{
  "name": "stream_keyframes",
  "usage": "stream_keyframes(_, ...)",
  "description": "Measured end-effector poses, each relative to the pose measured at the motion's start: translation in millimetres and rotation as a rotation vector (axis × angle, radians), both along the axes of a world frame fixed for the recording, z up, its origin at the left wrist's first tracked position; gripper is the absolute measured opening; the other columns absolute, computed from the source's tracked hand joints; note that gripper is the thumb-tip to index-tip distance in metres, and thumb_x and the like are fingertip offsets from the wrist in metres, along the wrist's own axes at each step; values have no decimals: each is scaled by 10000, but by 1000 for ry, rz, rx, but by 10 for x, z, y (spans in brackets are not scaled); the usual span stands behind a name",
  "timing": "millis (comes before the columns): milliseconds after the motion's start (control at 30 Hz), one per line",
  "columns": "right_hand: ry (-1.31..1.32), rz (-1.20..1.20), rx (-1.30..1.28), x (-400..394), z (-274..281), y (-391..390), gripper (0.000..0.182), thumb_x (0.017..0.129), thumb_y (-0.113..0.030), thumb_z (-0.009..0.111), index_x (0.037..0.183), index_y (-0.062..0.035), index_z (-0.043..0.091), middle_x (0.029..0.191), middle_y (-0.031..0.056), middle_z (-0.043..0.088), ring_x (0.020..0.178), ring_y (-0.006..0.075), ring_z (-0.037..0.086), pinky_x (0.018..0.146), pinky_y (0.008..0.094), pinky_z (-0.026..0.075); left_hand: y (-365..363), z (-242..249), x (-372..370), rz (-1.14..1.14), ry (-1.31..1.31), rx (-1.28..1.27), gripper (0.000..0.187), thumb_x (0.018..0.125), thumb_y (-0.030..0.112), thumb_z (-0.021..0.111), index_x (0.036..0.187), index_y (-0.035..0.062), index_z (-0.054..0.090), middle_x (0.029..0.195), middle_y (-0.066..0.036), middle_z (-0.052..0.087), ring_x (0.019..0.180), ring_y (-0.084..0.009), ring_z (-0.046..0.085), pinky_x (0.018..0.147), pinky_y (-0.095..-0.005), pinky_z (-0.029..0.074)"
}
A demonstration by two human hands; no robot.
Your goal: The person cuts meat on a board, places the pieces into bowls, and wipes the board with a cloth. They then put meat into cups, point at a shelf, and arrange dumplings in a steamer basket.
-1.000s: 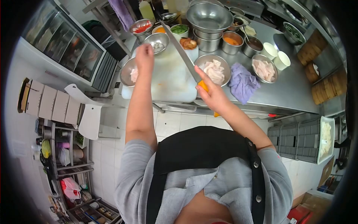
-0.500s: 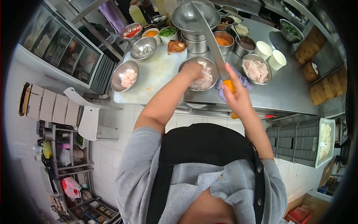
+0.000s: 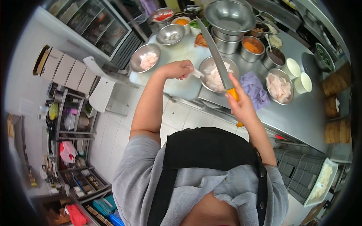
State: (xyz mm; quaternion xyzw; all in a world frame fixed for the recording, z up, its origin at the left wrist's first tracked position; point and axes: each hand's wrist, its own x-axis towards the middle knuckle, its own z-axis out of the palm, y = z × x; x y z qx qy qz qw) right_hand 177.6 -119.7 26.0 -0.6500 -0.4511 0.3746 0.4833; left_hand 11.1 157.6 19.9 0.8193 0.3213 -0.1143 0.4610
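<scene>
My left hand (image 3: 176,70) is above the white cutting board (image 3: 172,86), its fingers closed on a slice of pale raw meat (image 3: 197,73) that dangles from them. Just right of it stands a steel bowl (image 3: 234,66) with more pale raw slices (image 3: 215,77), partly behind the blade. My right hand (image 3: 241,104) grips a long knife (image 3: 217,52) by its orange handle, the blade pointing up and away across that bowl. At the board's left end is another steel bowl (image 3: 136,56) holding pinkish raw pieces (image 3: 148,60).
A purple cloth (image 3: 255,90) lies on the steel counter (image 3: 290,115), beside a third bowl of raw slices (image 3: 279,87). Farther back are stacked steel bowls (image 3: 230,17), an orange-filled pot (image 3: 252,48) and white cups (image 3: 302,83). Roast meat (image 3: 201,40) sits on the board's far edge.
My left hand has come up out of the middle bowl and moved left over the board with a slice. My right hand still holds the knife. The whole view has turned.
</scene>
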Motion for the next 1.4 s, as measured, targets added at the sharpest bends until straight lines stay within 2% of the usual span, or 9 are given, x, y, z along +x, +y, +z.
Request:
stream_keyframes(67,-53,58,70,-89,-110,129,634,936,-75,565,1519,-197,346,1224,159,640,932,194,624,826,277,473,177,-192,-143,23,155,52,385,956,381,593,1219,103,549,870,-33,605,772,-157,600,684,-305,500)
stream_keyframes(167,-176,124,61,-211,-221,303,617,949,-120,562,1518,-224,346,1162,198,651,884,252,647,808,315,487,410,-996,-397,191,-22,830,401,911,290,660,1233,85,535,963,-96,632,908,-267,627,776,-375,514)
stream_keyframes(267,-272,197,-94,-336,-190,372,604,963,-175,555,1520,-251,333,1084,231,659,855,343,667,807,379,505,333,-758,-477,476,-124,694,358,843,168,713,1166,70,592,1063,-149,628,1049,-366,583,887,-422,489)
stream_keyframes(367,-426,280,-344,-454,-169,429,602,969,-195,543,1522,-256,312,986,250,668,881,425,650,811,461,504,209,-914,-653,222,-429,741,225,814,85,710,1031,59,657,1063,-134,626,1056,-345,577,900,-402,490)
stream_keyframes(467,-514,318,-279,-514,-420,416,614,969,-207,539,1525,-269,288,896,255,666,854,437,646,779,498,500,-12,-1022,-655,61,-685,905,111,810,73,696,916,45,678,1055,-111,633,1010,-315,595,862,-389,508)
stream_keyframes(767,-698,353,-522,-650,27,499,639,971,-194,521,1535,-305,243,871,289,654,833,453,643,762,513,493,37,-1227,-612,24,-726,909,123,822,85,692,937,46,672,1025,-93,645,994,-296,604,825,-389,529)
stream_keyframes(933,-598,284,-402,-789,-553,1004,667,953,-148,512,1540,-308,238,819,257,651,772,415,646,724,512,489,13,-1287,-623,41,-694,887,125,821,84,693,939,50,669,1026,-92,648,994,-300,605,839,-393,524)
stream_keyframes(1233,-593,290,-324,-731,-572,828,667,959,-148,518,1542,-306,234,790,236,650,749,400,648,724,494,498,47,-1239,-585,92,-679,865,112,817,80,687,924,61,661,1015,-93,641,1000,-310,592,867,-401,501)
stream_keyframes(1400,-435,191,-147,-697,-584,652,637,966,-156,531,1531,-284,266,964,241,666,855,405,653,795,465,509,110,-1160,-511,54,-594,853,170,813,71,683,976,63,633,1007,-102,632,1019,-322,577,888,-411,483)
